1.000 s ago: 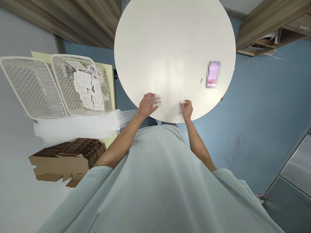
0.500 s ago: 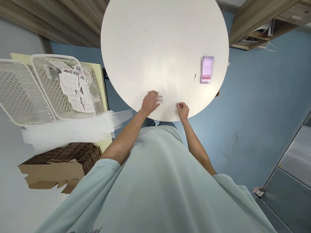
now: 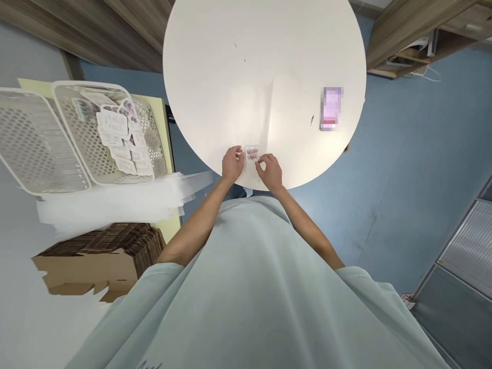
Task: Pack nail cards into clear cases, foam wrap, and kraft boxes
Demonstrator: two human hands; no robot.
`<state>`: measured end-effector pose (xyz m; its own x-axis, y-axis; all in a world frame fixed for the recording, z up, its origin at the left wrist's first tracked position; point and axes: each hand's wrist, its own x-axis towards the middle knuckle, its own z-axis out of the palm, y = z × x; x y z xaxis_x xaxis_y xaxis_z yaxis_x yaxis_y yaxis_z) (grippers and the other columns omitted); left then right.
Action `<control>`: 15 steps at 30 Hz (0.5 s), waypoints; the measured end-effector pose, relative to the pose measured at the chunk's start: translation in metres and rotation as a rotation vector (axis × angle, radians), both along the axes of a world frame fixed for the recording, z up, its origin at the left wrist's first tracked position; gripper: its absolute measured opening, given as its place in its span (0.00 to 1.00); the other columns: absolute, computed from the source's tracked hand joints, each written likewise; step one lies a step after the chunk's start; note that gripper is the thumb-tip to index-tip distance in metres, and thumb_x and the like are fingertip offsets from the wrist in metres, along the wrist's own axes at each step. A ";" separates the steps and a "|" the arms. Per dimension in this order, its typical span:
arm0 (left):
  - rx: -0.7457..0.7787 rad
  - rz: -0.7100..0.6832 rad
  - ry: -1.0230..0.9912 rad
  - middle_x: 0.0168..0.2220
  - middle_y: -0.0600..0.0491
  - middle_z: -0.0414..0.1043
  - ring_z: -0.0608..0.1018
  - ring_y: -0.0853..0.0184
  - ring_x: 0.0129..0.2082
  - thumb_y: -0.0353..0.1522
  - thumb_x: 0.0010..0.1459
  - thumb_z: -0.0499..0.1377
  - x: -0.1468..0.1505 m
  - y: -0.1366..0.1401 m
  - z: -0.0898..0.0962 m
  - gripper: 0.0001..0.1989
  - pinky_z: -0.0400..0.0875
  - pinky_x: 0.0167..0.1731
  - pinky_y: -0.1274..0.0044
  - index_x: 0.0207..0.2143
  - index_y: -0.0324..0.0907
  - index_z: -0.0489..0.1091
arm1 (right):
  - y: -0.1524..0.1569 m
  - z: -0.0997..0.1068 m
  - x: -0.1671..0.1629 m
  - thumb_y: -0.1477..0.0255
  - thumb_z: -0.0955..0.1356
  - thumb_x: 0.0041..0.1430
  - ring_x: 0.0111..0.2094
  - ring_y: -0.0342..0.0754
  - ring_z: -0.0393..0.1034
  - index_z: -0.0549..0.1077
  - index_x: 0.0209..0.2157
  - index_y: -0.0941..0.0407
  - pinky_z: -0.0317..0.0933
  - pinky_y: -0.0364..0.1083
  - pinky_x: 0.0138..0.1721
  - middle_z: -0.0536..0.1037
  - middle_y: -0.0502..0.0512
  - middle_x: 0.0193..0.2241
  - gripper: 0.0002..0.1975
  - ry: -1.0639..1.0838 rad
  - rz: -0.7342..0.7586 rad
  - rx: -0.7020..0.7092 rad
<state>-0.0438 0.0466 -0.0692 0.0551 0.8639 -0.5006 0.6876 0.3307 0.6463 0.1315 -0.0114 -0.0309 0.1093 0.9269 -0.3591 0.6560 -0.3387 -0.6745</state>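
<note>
A small clear plastic case (image 3: 252, 152) with several reddish-pink pieces inside lies near the front edge of the round white table (image 3: 215, 92). To its left is my left hand (image 3: 232, 164), its fingers slightly curled and apart, with the tips close to the case's side. My right hand (image 3: 271, 171) has its thumb and forefinger pinched at the lower right corner of the case. A faint pale sheet or fold (image 3: 267, 113) stretches up the table from behind the case; what it is, I cannot tell.
A blurred pink-purple phone-like object (image 3: 331, 108) lies at the table's right. On the left, a white perforated basket (image 3: 149, 138) holds several printed cards, beside a second basket (image 3: 23, 138). White sheets (image 3: 115, 207) and folded brown cardboard boxes (image 3: 88, 266) lie nearer me.
My right hand has moved left to the case. My left hand has drawn back slightly from over it, leaving more of the case in sight. The view has shifted a little.
</note>
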 end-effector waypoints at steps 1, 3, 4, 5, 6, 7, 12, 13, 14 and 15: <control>-0.029 0.045 -0.011 0.62 0.41 0.81 0.85 0.55 0.56 0.40 0.79 0.54 0.000 -0.001 0.004 0.19 0.79 0.61 0.64 0.64 0.44 0.75 | 0.002 -0.003 -0.007 0.69 0.68 0.78 0.59 0.58 0.75 0.79 0.44 0.52 0.75 0.53 0.52 0.81 0.61 0.54 0.06 -0.005 0.029 -0.014; -0.072 0.106 -0.033 0.61 0.43 0.84 0.86 0.57 0.54 0.41 0.79 0.54 0.000 0.000 0.011 0.18 0.79 0.60 0.66 0.61 0.45 0.76 | 0.006 -0.010 -0.020 0.70 0.68 0.78 0.59 0.58 0.75 0.79 0.44 0.52 0.75 0.54 0.53 0.80 0.62 0.55 0.07 -0.012 0.079 -0.042; -0.090 0.122 -0.043 0.60 0.44 0.84 0.86 0.57 0.54 0.42 0.79 0.55 0.001 0.000 0.014 0.17 0.79 0.60 0.66 0.60 0.45 0.77 | 0.007 -0.015 -0.025 0.70 0.68 0.79 0.59 0.58 0.74 0.79 0.44 0.52 0.75 0.54 0.53 0.80 0.62 0.55 0.07 -0.016 0.101 -0.055; -0.108 0.131 -0.047 0.60 0.44 0.84 0.87 0.57 0.54 0.43 0.78 0.57 0.003 0.001 0.016 0.17 0.79 0.59 0.67 0.59 0.45 0.77 | 0.008 -0.019 -0.030 0.70 0.68 0.79 0.58 0.58 0.74 0.80 0.45 0.53 0.76 0.54 0.54 0.80 0.62 0.54 0.08 -0.022 0.120 -0.067; -0.128 0.136 -0.043 0.60 0.44 0.85 0.87 0.56 0.53 0.44 0.77 0.60 0.004 0.003 0.018 0.17 0.79 0.58 0.67 0.58 0.45 0.77 | 0.008 -0.022 -0.035 0.71 0.67 0.79 0.58 0.58 0.74 0.80 0.45 0.53 0.76 0.54 0.54 0.80 0.63 0.54 0.08 -0.028 0.138 -0.077; -0.148 0.138 -0.028 0.59 0.44 0.85 0.87 0.56 0.52 0.44 0.75 0.62 0.006 0.004 0.019 0.17 0.79 0.58 0.67 0.56 0.45 0.78 | 0.008 -0.026 -0.038 0.71 0.67 0.79 0.58 0.58 0.74 0.81 0.46 0.53 0.76 0.54 0.54 0.81 0.63 0.53 0.08 -0.034 0.154 -0.086; -0.209 0.163 0.071 0.54 0.46 0.87 0.87 0.55 0.54 0.38 0.69 0.65 0.011 0.008 0.012 0.08 0.77 0.59 0.67 0.47 0.46 0.80 | 0.005 -0.031 -0.047 0.71 0.67 0.80 0.58 0.58 0.73 0.81 0.48 0.53 0.77 0.54 0.53 0.81 0.63 0.53 0.09 -0.044 0.223 -0.108; -0.213 0.173 0.079 0.53 0.46 0.87 0.87 0.55 0.55 0.37 0.69 0.64 0.011 0.008 0.010 0.08 0.77 0.59 0.67 0.46 0.46 0.80 | 0.005 -0.030 -0.046 0.71 0.67 0.80 0.58 0.58 0.73 0.81 0.47 0.53 0.76 0.54 0.53 0.81 0.63 0.53 0.09 -0.043 0.226 -0.114; -0.215 0.183 0.083 0.52 0.46 0.87 0.87 0.55 0.55 0.36 0.69 0.63 0.011 0.008 0.007 0.08 0.77 0.60 0.67 0.46 0.45 0.80 | 0.004 -0.029 -0.045 0.70 0.67 0.80 0.58 0.58 0.73 0.81 0.47 0.53 0.76 0.53 0.53 0.81 0.63 0.54 0.09 -0.045 0.222 -0.119; -0.217 0.190 0.085 0.52 0.46 0.87 0.86 0.55 0.55 0.36 0.69 0.63 0.011 0.008 0.006 0.08 0.76 0.60 0.67 0.46 0.45 0.80 | 0.003 -0.027 -0.042 0.69 0.67 0.81 0.58 0.58 0.74 0.81 0.47 0.53 0.76 0.53 0.53 0.81 0.63 0.54 0.09 -0.048 0.210 -0.122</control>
